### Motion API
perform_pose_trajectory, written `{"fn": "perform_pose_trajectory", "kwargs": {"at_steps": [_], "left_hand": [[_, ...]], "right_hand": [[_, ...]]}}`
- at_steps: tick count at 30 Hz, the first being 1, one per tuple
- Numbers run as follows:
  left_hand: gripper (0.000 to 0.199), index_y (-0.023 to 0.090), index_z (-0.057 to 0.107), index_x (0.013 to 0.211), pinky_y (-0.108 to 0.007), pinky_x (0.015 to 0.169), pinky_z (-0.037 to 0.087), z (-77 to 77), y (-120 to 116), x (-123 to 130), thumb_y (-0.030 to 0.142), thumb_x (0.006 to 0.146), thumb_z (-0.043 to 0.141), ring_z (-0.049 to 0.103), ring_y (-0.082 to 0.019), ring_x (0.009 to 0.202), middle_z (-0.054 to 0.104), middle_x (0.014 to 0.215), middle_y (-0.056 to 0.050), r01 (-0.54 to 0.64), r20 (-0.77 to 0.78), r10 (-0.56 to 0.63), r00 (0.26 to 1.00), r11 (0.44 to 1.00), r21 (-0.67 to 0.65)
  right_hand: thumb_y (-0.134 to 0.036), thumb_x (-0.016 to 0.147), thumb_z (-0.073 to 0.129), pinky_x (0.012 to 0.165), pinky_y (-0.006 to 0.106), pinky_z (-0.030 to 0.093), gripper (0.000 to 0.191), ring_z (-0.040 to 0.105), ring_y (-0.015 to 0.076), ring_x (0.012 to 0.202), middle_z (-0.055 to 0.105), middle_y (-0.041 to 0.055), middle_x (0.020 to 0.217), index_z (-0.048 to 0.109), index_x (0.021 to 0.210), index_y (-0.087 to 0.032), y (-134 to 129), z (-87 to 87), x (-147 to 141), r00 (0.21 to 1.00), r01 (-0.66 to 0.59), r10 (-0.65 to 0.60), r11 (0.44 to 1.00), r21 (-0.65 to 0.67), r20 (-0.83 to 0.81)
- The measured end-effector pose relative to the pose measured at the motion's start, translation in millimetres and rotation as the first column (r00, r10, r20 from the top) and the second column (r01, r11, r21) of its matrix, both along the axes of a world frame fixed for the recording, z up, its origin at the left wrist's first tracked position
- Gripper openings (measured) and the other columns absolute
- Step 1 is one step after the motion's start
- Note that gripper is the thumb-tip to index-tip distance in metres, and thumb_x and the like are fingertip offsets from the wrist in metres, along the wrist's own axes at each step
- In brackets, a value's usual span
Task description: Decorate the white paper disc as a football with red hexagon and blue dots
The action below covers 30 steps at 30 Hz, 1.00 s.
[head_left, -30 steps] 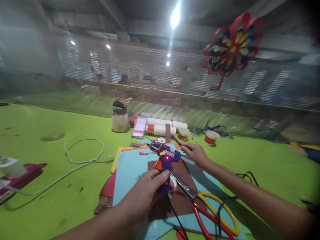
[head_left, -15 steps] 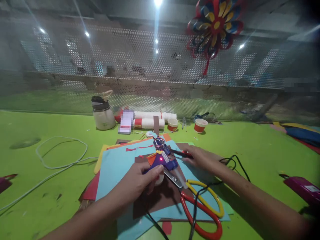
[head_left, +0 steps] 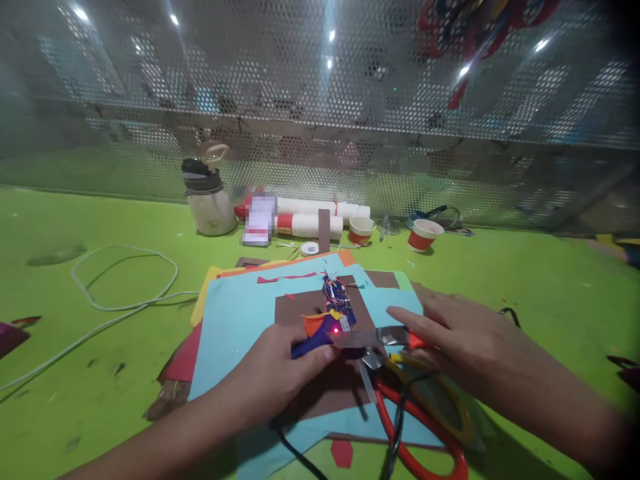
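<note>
My left hand (head_left: 295,363) is closed around a dark blue tool (head_left: 325,333) with a lit red light and thin wires tangled at its far end. My right hand (head_left: 450,333) grips the red handle of a flat, dull blade (head_left: 357,338), whose tip lies across the blue tool near my left thumb. Beneath both hands are large scissors (head_left: 420,420) with red and yellow handles, on brown paper (head_left: 295,307) and light blue sheets (head_left: 225,333). A black cord runs over the scissors' handles.
On the green table (head_left: 125,347) a bottle (head_left: 213,207), a phone (head_left: 260,220), stacked white cups (head_left: 305,225) and two red-and-white cups (head_left: 361,231) stand or lie at the back. A white cable (head_left: 150,320) loops at left. A perforated metal screen (head_left: 280,100) rises behind.
My right hand has come nearer and brought the flat blade over the blue tool. My left hand still holds that tool. The view has tilted down.
</note>
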<state>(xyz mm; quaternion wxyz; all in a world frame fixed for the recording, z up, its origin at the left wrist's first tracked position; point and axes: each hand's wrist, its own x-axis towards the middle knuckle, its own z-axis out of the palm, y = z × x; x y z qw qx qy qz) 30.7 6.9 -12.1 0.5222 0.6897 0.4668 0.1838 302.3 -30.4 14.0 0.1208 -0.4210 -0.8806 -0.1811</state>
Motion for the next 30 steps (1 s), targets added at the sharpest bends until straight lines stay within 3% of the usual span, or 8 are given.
{"fn": "perform_pose_trajectory", "kwargs": {"at_steps": [6, 12, 17, 22, 30], "left_hand": [[0.039, 0.014, 0.07, 0.078, -0.019, 0.051, 0.03, -1.6, -3, 2, 0.049, 0.085, 0.057, 0.038, -0.011, 0.054, 0.054, 0.06, 0.003, 0.06, 0.067, -0.058, 0.996, 0.998, -0.027], [0.036, 0.014, 0.073, 0.078, -0.019, 0.046, 0.029, 0.5, -3, 2, 0.047, 0.083, 0.06, 0.039, -0.011, 0.049, 0.054, 0.054, 0.003, 0.023, 0.08, -0.018, 0.997, 0.998, -0.059], [0.038, 0.014, 0.074, 0.084, -0.018, 0.044, 0.026, 1.7, -6, 2, 0.049, 0.084, 0.058, 0.037, -0.009, 0.047, 0.058, 0.058, 0.002, 0.072, 0.147, -0.045, 0.988, 0.979, -0.189], [0.043, 0.014, 0.073, 0.084, -0.018, 0.045, 0.025, -2.1, -8, 2, 0.054, 0.085, 0.057, 0.036, -0.009, 0.048, 0.058, 0.06, 0.001, 0.109, 0.188, -0.064, 0.98, 0.966, -0.236], [0.048, 0.013, 0.069, 0.076, -0.019, 0.043, 0.025, 0.4, -4, 1, 0.059, 0.08, 0.058, 0.036, -0.01, 0.045, 0.051, 0.052, 0.002, 0.072, 0.11, -0.05, 0.993, 0.975, -0.211]], "right_hand": [[-0.025, 0.095, 0.047, 0.07, 0.039, 0.048, 0.025, 0.06, 0.0242, 0.078, 0.065, 0.0116, 0.082, 0.06, 0.117, -0.024, 6, -7.2, 5, 0.999, 0.044, -0.044, 0.999, 0.001, 0.028], [-0.026, 0.095, 0.047, 0.072, 0.038, 0.049, 0.027, 0.061, 0.024, 0.081, 0.066, 0.0113, 0.085, 0.059, 0.12, -0.026, 3, -6.4, 3, 0.998, 0.056, -0.056, 0.998, -0.01, 0.002], [-0.026, 0.095, 0.047, 0.072, 0.039, 0.05, 0.025, 0.062, 0.0246, 0.081, 0.067, 0.0114, 0.086, 0.061, 0.116, -0.026, 1, -4.9, 3, 0.999, 0.051, -0.051, 0.999, -0.016, 0.002], [-0.024, 0.095, 0.046, 0.071, 0.038, 0.05, 0.025, 0.062, 0.0241, 0.081, 0.067, 0.0122, 0.086, 0.062, 0.114, -0.024, 8, -7.7, 5, 0.998, 0.063, -0.063, 0.998, -0.012, -0.001], [-0.022, 0.094, 0.047, 0.068, 0.035, 0.049, 0.027, 0.063, 0.0228, 0.078, 0.067, 0.0113, 0.085, 0.063, 0.115, -0.026, 8, -6.4, 6, 0.998, 0.062, -0.062, 0.998, -0.019, -0.026]]}}
